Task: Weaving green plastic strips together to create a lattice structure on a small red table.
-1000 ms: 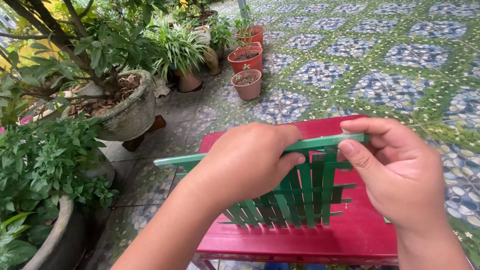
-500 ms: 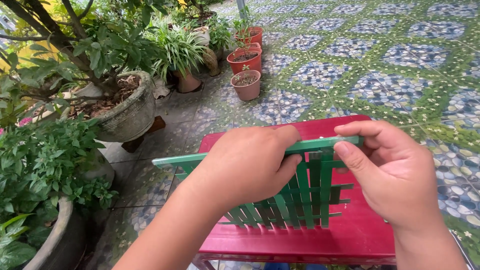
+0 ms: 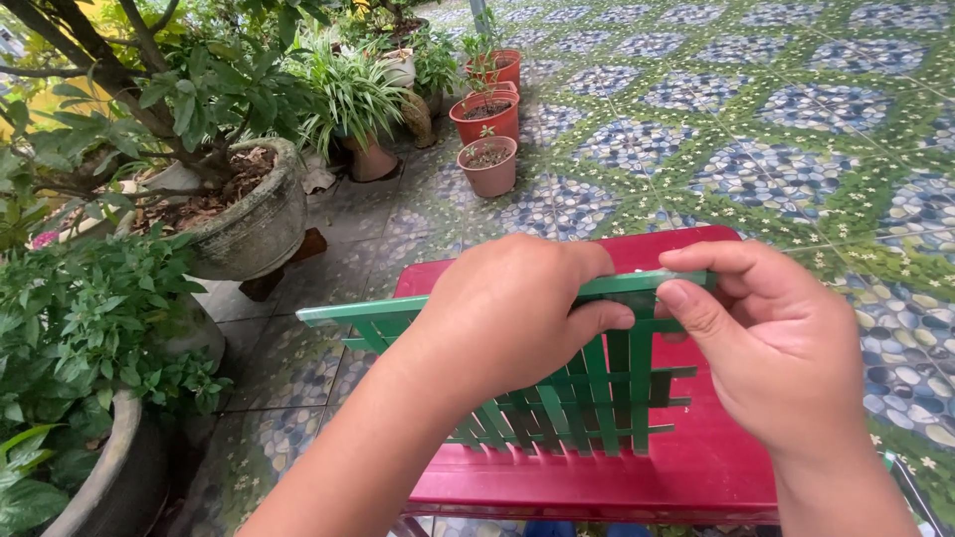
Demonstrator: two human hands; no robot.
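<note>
**Both hands on the green woven strips**

Your left hand [image 3: 512, 313] is curled shut over the top of the green woven strips [image 3: 587, 398], fingers wrapped round the long top strip. Your right hand [image 3: 771, 348] pinches that strip's right end between thumb and forefinger. The weave stands upright on the near part of the red stool [image 3: 696, 467]. Terracotta pots [image 3: 487, 119] sit far off on the patterned floor [image 3: 796, 129]; leafy plants [image 3: 90, 318] crowd the left.

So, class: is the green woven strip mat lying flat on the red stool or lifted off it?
Lifted and tilted. The mat is held up by the left hand and right hand; only its lower edge nears the stool.
</note>
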